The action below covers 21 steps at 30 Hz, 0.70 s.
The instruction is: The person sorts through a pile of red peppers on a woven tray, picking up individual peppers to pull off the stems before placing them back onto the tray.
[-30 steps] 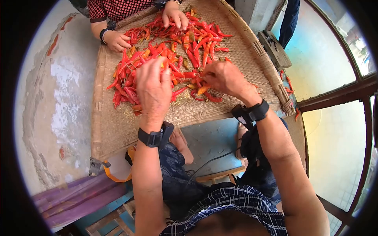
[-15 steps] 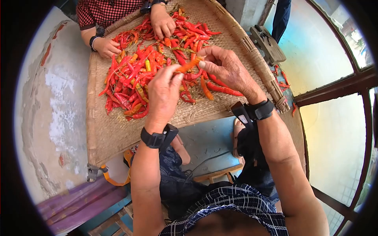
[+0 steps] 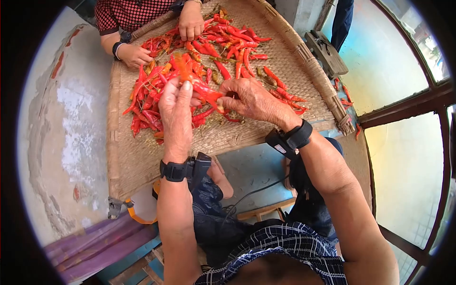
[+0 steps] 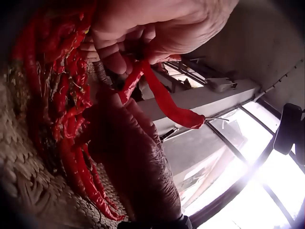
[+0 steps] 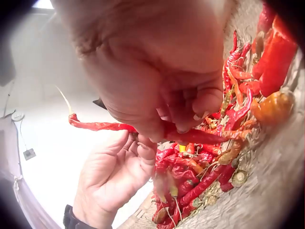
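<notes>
Held up over the tray, my left hand pinches red chili peppers between thumb and fingers. An orange blurred pepper sticks out beyond its fingertips. My right hand has thumb and fingers curled at the near end of a red chili. In the left wrist view, a long chili with a thin stem hangs from the left hand, and the right hand pinches a second one below. A stemmed chili crosses between both hands in the right wrist view.
A large woven tray carries a heap of red chilies and scattered ones to the right. Another person's hands work at the far edge. A wooden stool stands below; a window is at the right.
Both hands came together above the tray. The orange pepper between them half a second ago is now beyond the left fingertips, with red chilies held. The right hand moved down toward the body.
</notes>
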{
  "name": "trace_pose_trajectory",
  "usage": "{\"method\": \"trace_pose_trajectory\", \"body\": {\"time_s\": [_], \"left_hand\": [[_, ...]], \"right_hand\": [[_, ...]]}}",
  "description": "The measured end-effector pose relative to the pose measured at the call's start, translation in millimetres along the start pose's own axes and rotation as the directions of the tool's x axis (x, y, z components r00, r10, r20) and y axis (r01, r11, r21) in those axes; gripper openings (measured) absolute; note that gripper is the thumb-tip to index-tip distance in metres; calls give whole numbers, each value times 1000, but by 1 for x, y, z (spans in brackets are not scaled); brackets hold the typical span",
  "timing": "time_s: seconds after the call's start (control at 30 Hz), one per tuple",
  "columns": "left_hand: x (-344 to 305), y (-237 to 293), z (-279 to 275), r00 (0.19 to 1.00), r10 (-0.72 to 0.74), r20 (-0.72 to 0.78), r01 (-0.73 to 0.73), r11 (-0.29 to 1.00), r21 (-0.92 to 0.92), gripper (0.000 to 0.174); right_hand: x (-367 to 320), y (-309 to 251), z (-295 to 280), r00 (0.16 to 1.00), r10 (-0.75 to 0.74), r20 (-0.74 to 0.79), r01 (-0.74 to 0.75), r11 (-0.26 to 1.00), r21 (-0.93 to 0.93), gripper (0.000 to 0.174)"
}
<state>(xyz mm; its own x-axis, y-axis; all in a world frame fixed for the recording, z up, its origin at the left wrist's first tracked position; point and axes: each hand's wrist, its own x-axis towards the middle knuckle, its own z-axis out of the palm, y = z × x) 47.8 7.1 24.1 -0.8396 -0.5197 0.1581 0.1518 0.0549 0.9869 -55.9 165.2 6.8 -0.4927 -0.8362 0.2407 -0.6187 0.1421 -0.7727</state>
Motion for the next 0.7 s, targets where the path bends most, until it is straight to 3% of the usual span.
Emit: {"method": "trace_pose_trajectory", "body": {"time_s": [0.07, 0.13, 0.2, 0.27, 0.3, 0.33, 0.4, 0.6, 0.7], "left_hand": [[0, 4, -7, 998, 36, -49, -34, 998, 49, 22], [1, 6, -19, 971, 163, -173, -126, 970, 209, 22], [6, 8, -35, 949, 169, -266, -109, 968, 226, 23], [12, 12, -53, 849, 323, -418, -182, 922, 343, 27], [13, 13, -63, 819, 412, -400, -210, 863, 459, 34], [13, 11, -68, 815, 413, -408, -211, 865, 455, 34], [11, 11, -76, 674, 686, -273, -31, 395, 918, 43], [7, 12, -53, 743, 664, -85, -197, 338, 920, 44], [4, 17, -36, 749, 663, -25, -270, 339, 901, 39]], "right_hand": [[2, 2, 5, 999, -23, -25, 26, 995, 91, 11], [5, 9, 9, 997, -49, -52, 57, 983, 175, 10], [6, 19, 8, 996, -68, -59, 62, 993, -98, 13], [10, 26, 6, 992, -13, -126, -9, 985, -171, 12], [13, 30, 5, 980, 39, -195, -85, 969, -232, 11], [17, 35, 3, 981, 34, -190, -80, 968, -240, 11], [28, 42, 1, 943, 64, -328, -142, 965, -219, 11], [67, 48, 25, 957, 218, -193, -286, 828, -483, 25], [78, 46, 31, 905, 401, -144, -403, 695, -596, 35]]}}
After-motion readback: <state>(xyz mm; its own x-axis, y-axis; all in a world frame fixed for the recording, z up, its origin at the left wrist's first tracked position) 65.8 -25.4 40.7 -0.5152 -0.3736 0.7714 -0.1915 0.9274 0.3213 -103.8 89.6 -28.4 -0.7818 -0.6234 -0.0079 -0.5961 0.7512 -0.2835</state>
